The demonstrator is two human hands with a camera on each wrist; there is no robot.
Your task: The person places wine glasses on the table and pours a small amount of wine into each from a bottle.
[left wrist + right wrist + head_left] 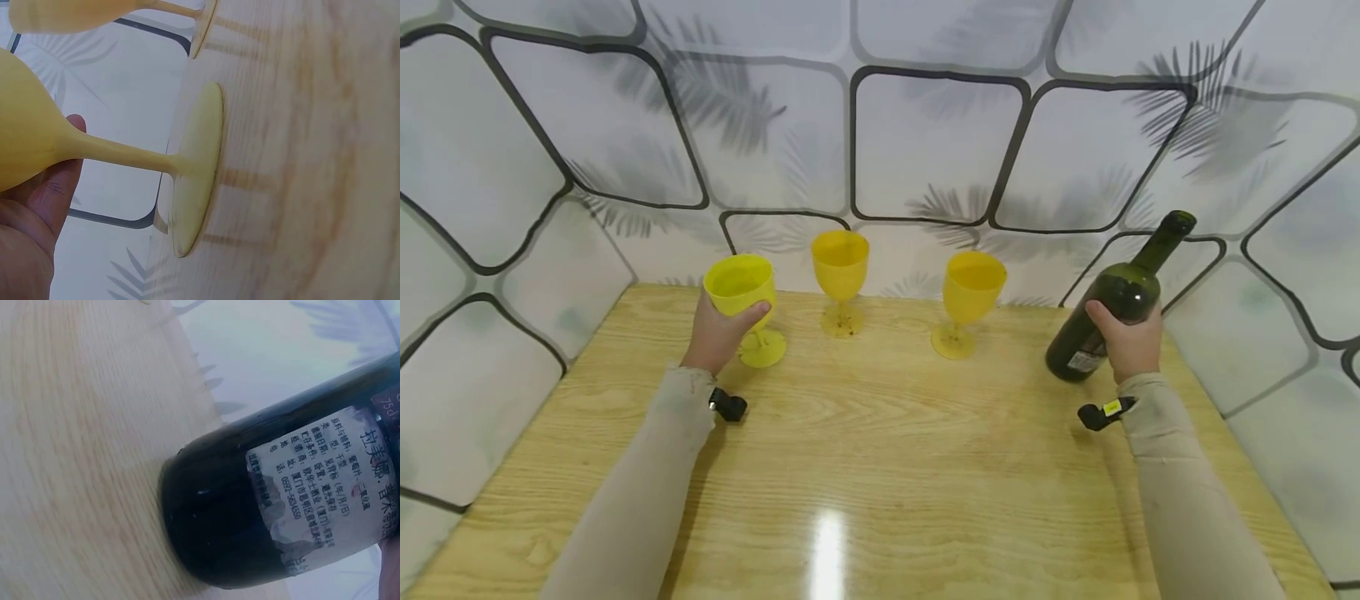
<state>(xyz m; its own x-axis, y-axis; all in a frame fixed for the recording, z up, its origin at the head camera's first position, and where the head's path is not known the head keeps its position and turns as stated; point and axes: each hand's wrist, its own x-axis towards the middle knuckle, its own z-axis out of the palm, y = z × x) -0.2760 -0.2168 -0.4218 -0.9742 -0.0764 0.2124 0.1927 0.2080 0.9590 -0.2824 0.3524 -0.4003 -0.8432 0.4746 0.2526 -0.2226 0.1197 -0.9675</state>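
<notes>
My left hand [713, 332] grips the bowl of a yellow goblet [760, 350], its thumb across the near side. In the left wrist view, the goblet's round foot [199, 172] is at the tabletop, and fingers show behind the bowl. At the right, my right hand [1131, 342] holds a dark green wine bottle [1159, 246] round its body. The bottle's neck leans to the right in the head view. A worn white label [325, 487] with printed text faces the right wrist camera. Whether the bottle's base touches the table cannot be told.
Two more yellow goblets stand upright near the back wall: one goblet [840, 271] just right of the held one, another goblet [973, 287] nearer the bottle. The wooden table [910, 450] meets patterned walls [936, 150] at the back and both sides.
</notes>
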